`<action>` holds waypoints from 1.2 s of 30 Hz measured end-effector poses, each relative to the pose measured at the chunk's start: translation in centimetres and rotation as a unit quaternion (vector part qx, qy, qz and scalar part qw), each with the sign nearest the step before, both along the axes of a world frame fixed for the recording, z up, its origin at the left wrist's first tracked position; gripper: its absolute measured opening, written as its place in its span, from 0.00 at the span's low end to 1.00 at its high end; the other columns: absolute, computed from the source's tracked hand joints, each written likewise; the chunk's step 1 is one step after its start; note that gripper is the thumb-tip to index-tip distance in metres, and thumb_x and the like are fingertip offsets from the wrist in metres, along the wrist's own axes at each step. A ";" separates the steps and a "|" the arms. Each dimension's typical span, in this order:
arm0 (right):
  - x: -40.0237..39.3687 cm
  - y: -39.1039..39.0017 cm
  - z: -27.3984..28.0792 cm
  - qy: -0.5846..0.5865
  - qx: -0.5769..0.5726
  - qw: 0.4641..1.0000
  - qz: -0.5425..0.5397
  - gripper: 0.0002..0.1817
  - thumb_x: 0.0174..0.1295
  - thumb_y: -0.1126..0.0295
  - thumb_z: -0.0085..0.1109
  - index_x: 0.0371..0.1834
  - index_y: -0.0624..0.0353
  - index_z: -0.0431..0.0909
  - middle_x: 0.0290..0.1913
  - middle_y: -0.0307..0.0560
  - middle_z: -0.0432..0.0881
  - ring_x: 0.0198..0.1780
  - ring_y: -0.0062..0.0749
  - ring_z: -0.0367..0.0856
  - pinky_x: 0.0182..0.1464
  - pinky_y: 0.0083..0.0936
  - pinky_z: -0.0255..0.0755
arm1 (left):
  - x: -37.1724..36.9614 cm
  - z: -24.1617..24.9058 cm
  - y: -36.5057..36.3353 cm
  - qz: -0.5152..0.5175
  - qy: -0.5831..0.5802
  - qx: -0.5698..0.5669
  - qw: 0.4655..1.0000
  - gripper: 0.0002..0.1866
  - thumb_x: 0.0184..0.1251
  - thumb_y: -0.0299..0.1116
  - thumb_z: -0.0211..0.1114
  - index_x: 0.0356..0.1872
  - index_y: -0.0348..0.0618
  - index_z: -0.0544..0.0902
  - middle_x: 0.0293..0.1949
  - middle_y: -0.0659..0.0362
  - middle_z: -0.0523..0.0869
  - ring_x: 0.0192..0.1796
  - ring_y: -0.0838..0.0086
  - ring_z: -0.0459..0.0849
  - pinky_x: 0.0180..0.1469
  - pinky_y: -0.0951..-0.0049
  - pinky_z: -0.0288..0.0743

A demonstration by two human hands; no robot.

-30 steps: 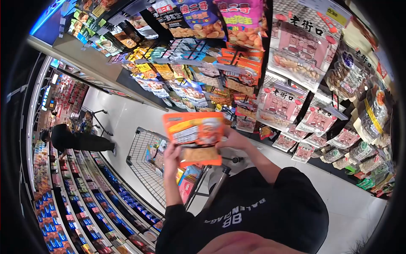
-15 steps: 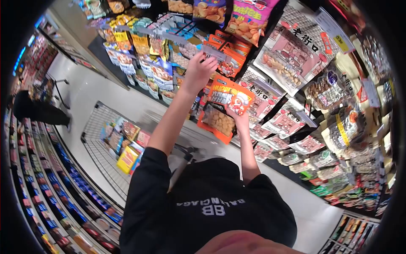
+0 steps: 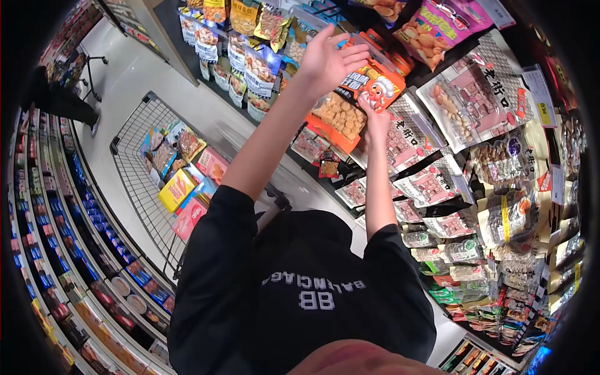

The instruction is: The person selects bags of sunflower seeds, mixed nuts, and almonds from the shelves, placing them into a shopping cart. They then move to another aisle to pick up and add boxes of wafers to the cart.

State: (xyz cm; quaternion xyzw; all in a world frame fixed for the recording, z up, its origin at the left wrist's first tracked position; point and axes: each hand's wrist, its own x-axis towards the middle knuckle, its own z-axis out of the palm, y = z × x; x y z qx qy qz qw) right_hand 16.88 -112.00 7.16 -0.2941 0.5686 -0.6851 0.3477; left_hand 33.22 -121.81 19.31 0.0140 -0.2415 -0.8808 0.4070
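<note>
My right hand (image 3: 375,122) grips the right edge of an orange snack bag (image 3: 340,119) with a cartoon chef and a clear window showing pale, lumpy pieces. The bag is up against the shelf display, tilted. Above and left of it, my left hand (image 3: 331,61) is raised with its fingers stretched out and nothing in it, overlapping the bag's upper left in view. More orange packs (image 3: 400,62) hang behind the bag, partly hidden.
White-and-pink nut bags (image 3: 478,94) hang at right, a pink snack bag (image 3: 440,28) above. At left stands a metal shopping cart (image 3: 134,134) holding several packages, including a yellow pack (image 3: 177,190). A person in dark clothes (image 3: 65,97) is farther left, beyond shelves (image 3: 94,250).
My left hand has come away from the price tag holder and its fingers have spread. My right hand has raised the orange bag closer to the hanging packs. The view has shifted.
</note>
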 end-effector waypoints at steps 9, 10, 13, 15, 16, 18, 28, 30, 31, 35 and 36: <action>0.1 -1.4 -0.6 -0.015 -0.022 1.000 -0.003 0.14 0.55 0.78 0.69 0.45 0.66 0.82 0.44 0.41 0.85 0.44 0.22 0.82 0.49 0.20 0.72 | 0.8 -0.4 0.0 0.008 -0.006 -0.027 1.000 0.40 0.75 0.53 0.45 0.71 0.28 0.45 0.67 0.29 0.58 0.71 0.42 0.61 0.72 0.48 0.58; 0.0 -1.4 -0.7 -0.018 -0.020 1.000 -0.007 0.14 0.55 0.78 0.69 0.45 0.66 0.82 0.44 0.41 0.85 0.44 0.22 0.82 0.49 0.20 0.72 | 0.7 -0.4 0.0 0.008 -0.006 -0.029 1.000 0.40 0.75 0.53 0.45 0.71 0.28 0.45 0.67 0.29 0.58 0.71 0.42 0.61 0.72 0.48 0.58; -0.2 -1.7 -0.9 -0.019 -0.016 1.000 -0.017 0.13 0.55 0.77 0.69 0.44 0.66 0.82 0.44 0.41 0.85 0.44 0.22 0.81 0.49 0.20 0.72 | 0.6 -0.4 -0.1 -0.001 -0.010 -0.013 1.000 0.39 0.75 0.53 0.45 0.71 0.28 0.47 0.67 0.30 0.59 0.71 0.42 0.60 0.72 0.47 0.57; -0.3 -1.8 -1.0 -0.011 -0.011 1.000 -0.020 0.13 0.55 0.77 0.70 0.43 0.66 0.82 0.43 0.41 0.85 0.44 0.22 0.81 0.48 0.20 0.72 | 0.7 -0.3 -0.2 -0.007 -0.005 -0.014 1.000 0.38 0.75 0.53 0.45 0.70 0.28 0.49 0.67 0.30 0.59 0.71 0.42 0.60 0.72 0.47 0.57; -0.3 -1.9 -1.1 -0.012 -0.012 1.000 -0.022 0.13 0.55 0.77 0.70 0.43 0.66 0.82 0.43 0.41 0.85 0.43 0.21 0.81 0.48 0.20 0.72 | 0.7 -0.3 -0.2 -0.009 -0.004 -0.012 1.000 0.38 0.75 0.53 0.45 0.70 0.28 0.50 0.67 0.30 0.60 0.71 0.43 0.60 0.72 0.46 0.57; -0.4 -2.0 -1.2 -0.013 -0.011 1.000 -0.025 0.13 0.55 0.77 0.69 0.43 0.66 0.82 0.43 0.41 0.85 0.43 0.21 0.81 0.48 0.20 0.72 | 0.7 -0.4 -0.4 -0.011 -0.006 -0.013 1.000 0.37 0.76 0.53 0.44 0.69 0.28 0.52 0.67 0.31 0.60 0.71 0.43 0.61 0.72 0.46 0.57; -0.2 -2.1 -0.7 -0.030 -0.019 0.999 -0.030 0.13 0.56 0.78 0.67 0.46 0.66 0.81 0.44 0.42 0.84 0.44 0.22 0.81 0.48 0.21 0.72 | 0.4 -1.2 -0.4 -0.030 0.004 -0.008 1.000 0.37 0.76 0.54 0.41 0.69 0.28 0.53 0.67 0.32 0.61 0.71 0.44 0.62 0.71 0.46 0.58; -0.2 -2.1 -0.7 -0.030 -0.019 0.999 -0.030 0.14 0.57 0.78 0.67 0.47 0.66 0.80 0.45 0.42 0.84 0.44 0.23 0.81 0.49 0.22 0.72 | 0.4 -1.1 -0.4 -0.032 0.006 -0.010 0.999 0.36 0.76 0.54 0.41 0.69 0.28 0.53 0.67 0.32 0.61 0.71 0.45 0.62 0.71 0.46 0.58; -0.2 -2.1 -0.7 -0.030 -0.019 0.999 -0.030 0.15 0.57 0.78 0.67 0.47 0.66 0.80 0.46 0.43 0.84 0.45 0.23 0.81 0.50 0.22 0.72 | 0.3 -1.1 -0.4 -0.033 0.009 -0.010 0.999 0.36 0.76 0.54 0.41 0.69 0.28 0.53 0.67 0.32 0.61 0.71 0.45 0.62 0.71 0.46 0.59; 0.1 -2.7 -0.7 -0.015 -0.022 0.998 -0.052 0.16 0.57 0.76 0.68 0.48 0.66 0.80 0.47 0.44 0.84 0.47 0.24 0.81 0.52 0.23 0.71 | 0.3 -1.0 -0.4 -0.035 0.011 -0.005 0.999 0.37 0.76 0.54 0.41 0.69 0.28 0.54 0.67 0.34 0.62 0.71 0.46 0.62 0.71 0.47 0.59; 0.0 -3.1 -0.8 -0.025 -0.022 0.997 -0.063 0.16 0.56 0.75 0.68 0.47 0.66 0.80 0.47 0.44 0.84 0.47 0.24 0.81 0.51 0.23 0.71 | 0.3 -0.9 -0.3 -0.037 0.011 -0.004 0.999 0.37 0.76 0.54 0.41 0.69 0.28 0.54 0.67 0.34 0.62 0.70 0.46 0.63 0.71 0.47 0.59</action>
